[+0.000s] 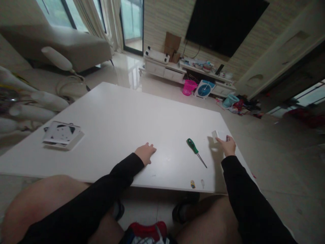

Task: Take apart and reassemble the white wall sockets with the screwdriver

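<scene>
My right hand [229,147] grips a small white box [220,135] between thumb and fingers, near the right edge of the white table [157,118]. A shadow falls on the tabletop beside the box; I cannot tell whether it is lifted or touching. My left hand [146,154] rests on the table near its front edge, fingers apart, with nothing in it. Between the two hands lies a screwdriver [192,145] with a green handle, its metal shaft pointing toward the front right.
A white box with black printing [61,133] lies on the table's left end. Two small stickers, one a yellow figure [193,184], are near the front edge. Behind stand a TV cabinet [175,74], a pink basket [189,87] and a blue-white fan [204,89].
</scene>
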`<state>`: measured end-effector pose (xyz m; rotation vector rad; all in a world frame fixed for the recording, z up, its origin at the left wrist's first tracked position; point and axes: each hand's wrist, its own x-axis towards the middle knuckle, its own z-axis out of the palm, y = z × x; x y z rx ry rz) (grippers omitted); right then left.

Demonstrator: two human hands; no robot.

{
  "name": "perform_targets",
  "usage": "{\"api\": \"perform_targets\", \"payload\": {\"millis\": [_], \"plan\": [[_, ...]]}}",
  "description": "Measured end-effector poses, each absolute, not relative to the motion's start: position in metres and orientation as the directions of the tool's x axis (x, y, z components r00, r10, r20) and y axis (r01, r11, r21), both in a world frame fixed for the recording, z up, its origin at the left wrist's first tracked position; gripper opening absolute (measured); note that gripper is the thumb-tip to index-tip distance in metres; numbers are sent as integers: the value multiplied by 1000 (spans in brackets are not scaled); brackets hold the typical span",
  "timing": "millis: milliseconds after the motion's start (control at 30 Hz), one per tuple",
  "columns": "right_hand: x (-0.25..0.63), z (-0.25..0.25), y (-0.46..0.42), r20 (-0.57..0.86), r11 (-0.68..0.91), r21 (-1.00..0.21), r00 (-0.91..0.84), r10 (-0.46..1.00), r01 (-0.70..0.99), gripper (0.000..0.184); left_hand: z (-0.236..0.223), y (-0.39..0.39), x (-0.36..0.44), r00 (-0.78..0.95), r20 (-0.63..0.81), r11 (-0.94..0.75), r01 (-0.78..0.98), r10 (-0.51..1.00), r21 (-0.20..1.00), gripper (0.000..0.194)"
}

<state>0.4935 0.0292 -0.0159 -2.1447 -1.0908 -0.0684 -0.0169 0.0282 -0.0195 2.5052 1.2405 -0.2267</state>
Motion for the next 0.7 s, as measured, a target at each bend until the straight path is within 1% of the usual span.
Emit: {"api": "perform_targets", "payload": {"millis": [100,200,367,467,533,567,633,667,700], "plan": [[512,-22,13,278,-519,-583,754,595,624,82,-19,27,-16,612,-271,-564,790,743,240,48],[528,-22,0,255,-569,-568,784,565,595,84,-20,27,-15,614,-258,-559,788,746,258,50],[541,-17,-13,218,-592,-523,768,602,613,85,-22,29,-12,608,-254,-541,789,752,290,51],[536,-9,-8,232,-585,-480,738,634,654,93,-22,29,-11,601,-256,-527,794,757,304,53],[527,-2,1,272,-537,-455,685,676,710,97,-21,29,-12,599,-253,-519,793,760,319,50],[520,1,6,294,-494,-447,644,707,746,95,-20,30,-13,596,-249,-512,793,764,329,46],[504,4,15,362,-346,-406,496,789,846,88,-16,34,-17,582,-224,-491,796,781,354,42],[495,5,19,407,-259,-376,409,816,890,84,-12,39,-21,569,-201,-477,798,797,368,42],[484,4,21,423,-178,-344,322,847,922,80,-6,45,-26,550,-172,-460,802,817,380,44]]}}
